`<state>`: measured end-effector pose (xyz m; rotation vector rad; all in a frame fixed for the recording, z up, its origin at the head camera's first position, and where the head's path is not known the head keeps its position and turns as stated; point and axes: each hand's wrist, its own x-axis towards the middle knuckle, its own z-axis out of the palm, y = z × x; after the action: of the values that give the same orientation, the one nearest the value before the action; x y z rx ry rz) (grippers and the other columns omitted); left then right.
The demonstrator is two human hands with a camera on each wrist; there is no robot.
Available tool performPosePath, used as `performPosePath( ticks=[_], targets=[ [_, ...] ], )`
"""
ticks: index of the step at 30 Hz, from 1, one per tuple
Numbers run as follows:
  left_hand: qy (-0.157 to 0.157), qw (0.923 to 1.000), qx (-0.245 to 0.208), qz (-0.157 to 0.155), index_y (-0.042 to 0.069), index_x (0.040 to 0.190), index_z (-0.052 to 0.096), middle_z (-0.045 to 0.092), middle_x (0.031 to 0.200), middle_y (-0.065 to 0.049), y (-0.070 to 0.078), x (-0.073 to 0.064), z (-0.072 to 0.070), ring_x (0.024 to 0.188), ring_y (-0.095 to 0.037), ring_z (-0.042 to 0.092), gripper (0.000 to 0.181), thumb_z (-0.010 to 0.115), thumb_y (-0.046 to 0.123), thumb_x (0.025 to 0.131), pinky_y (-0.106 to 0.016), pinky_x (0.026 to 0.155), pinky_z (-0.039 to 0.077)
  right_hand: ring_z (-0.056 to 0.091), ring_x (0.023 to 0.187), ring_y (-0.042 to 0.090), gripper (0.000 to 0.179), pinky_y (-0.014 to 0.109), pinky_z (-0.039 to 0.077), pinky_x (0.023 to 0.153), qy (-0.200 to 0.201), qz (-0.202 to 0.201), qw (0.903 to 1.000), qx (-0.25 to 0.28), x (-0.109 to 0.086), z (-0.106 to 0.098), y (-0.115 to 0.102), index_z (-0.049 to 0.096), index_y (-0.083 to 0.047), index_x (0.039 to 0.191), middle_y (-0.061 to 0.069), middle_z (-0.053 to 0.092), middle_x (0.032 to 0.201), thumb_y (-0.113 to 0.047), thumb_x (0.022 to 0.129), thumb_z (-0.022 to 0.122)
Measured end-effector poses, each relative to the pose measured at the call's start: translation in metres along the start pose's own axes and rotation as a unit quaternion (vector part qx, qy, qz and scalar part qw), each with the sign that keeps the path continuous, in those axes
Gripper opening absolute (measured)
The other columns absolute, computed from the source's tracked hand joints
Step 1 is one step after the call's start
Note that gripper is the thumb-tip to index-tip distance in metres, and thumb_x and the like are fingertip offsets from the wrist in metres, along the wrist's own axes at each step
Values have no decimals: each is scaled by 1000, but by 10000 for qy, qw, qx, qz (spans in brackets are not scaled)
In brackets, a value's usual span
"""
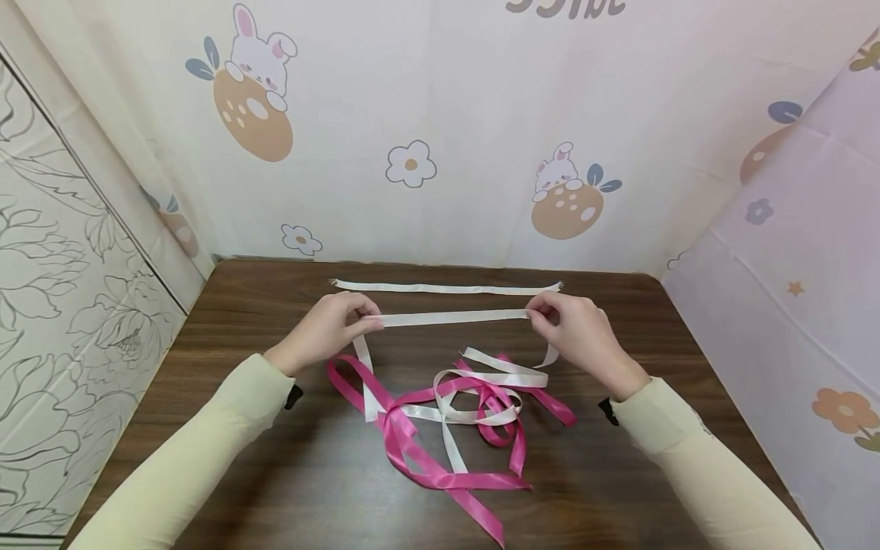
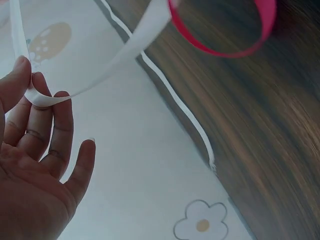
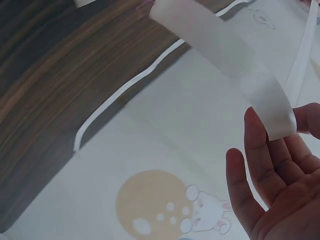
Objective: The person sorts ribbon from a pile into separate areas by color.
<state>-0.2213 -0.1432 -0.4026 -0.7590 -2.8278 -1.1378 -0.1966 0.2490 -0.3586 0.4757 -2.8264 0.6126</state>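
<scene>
A white ribbon (image 1: 454, 317) is stretched level between my two hands above the table. My left hand (image 1: 330, 325) pinches it between thumb and fingers, and a tail drops from there toward the pile. At the other end my right hand (image 1: 577, 328) pinches the ribbon, with a short length hanging below the fingers. In the right wrist view the white ribbon (image 3: 225, 55) curves over the fingertips. Below the hands lies a loose tangle of pink ribbon (image 1: 419, 458) and white loops. Behind them, a separate white ribbon strip (image 1: 447, 289) with frayed ends lies straight along the table's far side.
The dark wooden table (image 1: 275, 473) ends at a patterned cloth backdrop (image 1: 467, 92) with rabbits and flowers. More cloth (image 1: 791, 252) hangs at the right side, and a panel with flower line drawings (image 1: 62, 305) stands at the left.
</scene>
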Motion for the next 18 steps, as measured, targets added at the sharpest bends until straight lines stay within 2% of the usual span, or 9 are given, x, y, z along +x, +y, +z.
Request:
performPosePath(
  ticks=[12, 18],
  targets=[
    [17, 9996, 39, -262, 15, 100, 74, 72, 90, 3, -23, -8, -14, 88, -14, 64, 13, 80, 22, 91, -37, 86, 52, 65, 71, 17, 7, 33, 45, 63, 286, 162, 9993, -168, -6, -8, 29, 76, -11, 98, 5, 75, 81, -13, 95, 70],
    [212, 9991, 158, -340, 13, 103, 75, 74, 98, -2, -34, -12, -22, 93, -18, 66, 16, 79, 23, 91, -40, 87, 55, 65, 74, 19, 9, 33, 44, 63, 265, 441, 9984, -218, -9, -15, 44, 75, -11, 99, 5, 76, 84, -15, 97, 68]
  ],
)
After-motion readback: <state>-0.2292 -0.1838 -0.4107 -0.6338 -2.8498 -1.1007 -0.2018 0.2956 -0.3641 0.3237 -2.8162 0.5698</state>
